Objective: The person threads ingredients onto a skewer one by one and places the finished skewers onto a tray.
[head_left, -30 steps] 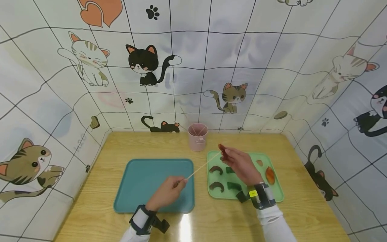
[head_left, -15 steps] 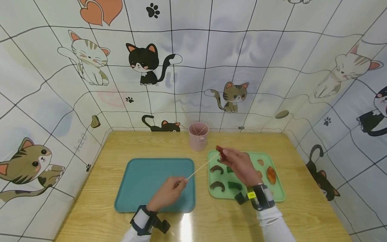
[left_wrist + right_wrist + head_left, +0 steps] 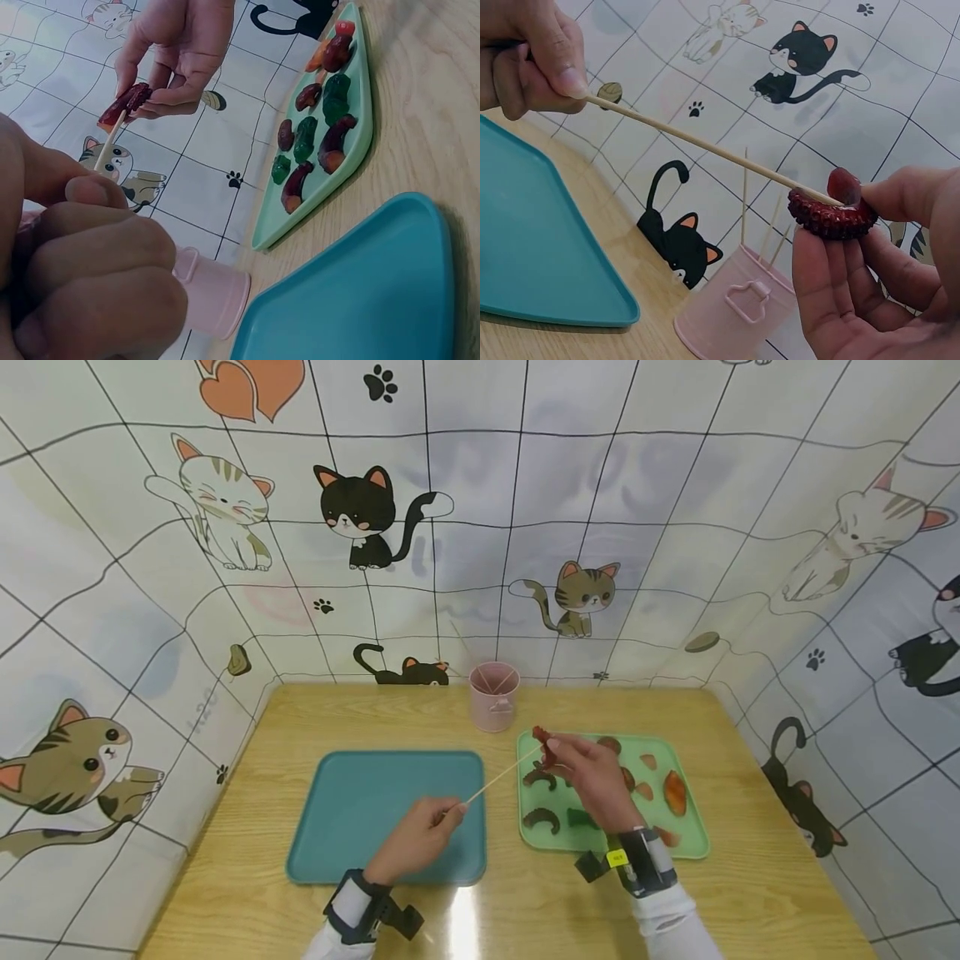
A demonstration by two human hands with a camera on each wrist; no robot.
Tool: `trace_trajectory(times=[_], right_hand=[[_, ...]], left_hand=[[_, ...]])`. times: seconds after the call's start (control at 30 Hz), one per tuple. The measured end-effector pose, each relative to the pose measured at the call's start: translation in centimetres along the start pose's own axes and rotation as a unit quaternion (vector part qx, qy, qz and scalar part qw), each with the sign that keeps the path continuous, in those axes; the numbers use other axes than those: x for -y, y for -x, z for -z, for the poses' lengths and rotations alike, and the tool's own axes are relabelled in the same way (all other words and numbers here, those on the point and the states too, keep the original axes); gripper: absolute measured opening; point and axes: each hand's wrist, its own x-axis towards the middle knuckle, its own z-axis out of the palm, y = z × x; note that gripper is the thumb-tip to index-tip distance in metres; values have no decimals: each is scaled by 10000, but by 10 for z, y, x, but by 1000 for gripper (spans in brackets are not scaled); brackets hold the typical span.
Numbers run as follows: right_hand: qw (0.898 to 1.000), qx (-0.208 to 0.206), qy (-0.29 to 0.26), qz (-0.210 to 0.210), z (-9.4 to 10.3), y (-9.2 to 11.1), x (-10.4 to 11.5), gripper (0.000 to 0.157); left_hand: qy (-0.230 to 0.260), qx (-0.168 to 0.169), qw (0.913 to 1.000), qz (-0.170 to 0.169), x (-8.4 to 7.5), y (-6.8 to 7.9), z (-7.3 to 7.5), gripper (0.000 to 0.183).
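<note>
L hand (image 3: 414, 842) — stick (image 3: 705, 151), R hand (image 3: 598, 781) w/ red pc (image 3: 832, 220), tag (image 3: 617, 857) illeg.

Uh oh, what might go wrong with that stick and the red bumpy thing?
The stick meets the red bumpy piece close to the right hand, so it might slip and poke that hand. The piece looks shiny, so it could slide loose and perhaps drop near the green tray. The left hand grips the thin stick well away from the piece, so pushing hard might bend it.
</note>
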Motion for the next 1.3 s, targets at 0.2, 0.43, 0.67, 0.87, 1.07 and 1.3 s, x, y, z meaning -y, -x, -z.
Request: trace_trajectory(times=[0.2,0.43,0.67,0.87,1.07,1.3], right_hand=[[9998,-93,-134,-124,-3,5,-6,43],[9985,-227,-464,-167,-6,6,-15,40],[9987,-296,-321,-268,-13,8,-17,45],[9985,-429,-210,-272,-18,9,-21,38],[9977,-555,-291,-266,-21,9,-25,33],[9973,-453,-521,-249,-22,10,-27,37]], left_hand=[[-122,-76,9999,-64,2,0,-1,41],[-211,-118,9996,-127,4,2,-2,40],[-178,-131,9996,-177,4,4,-3,41],[-14,-106,9997,-225,5,5,-3,40],[-65,-106,9996,-272,7,6,-3,41],[7,-60,9998,-197,10,6,-3,42]])
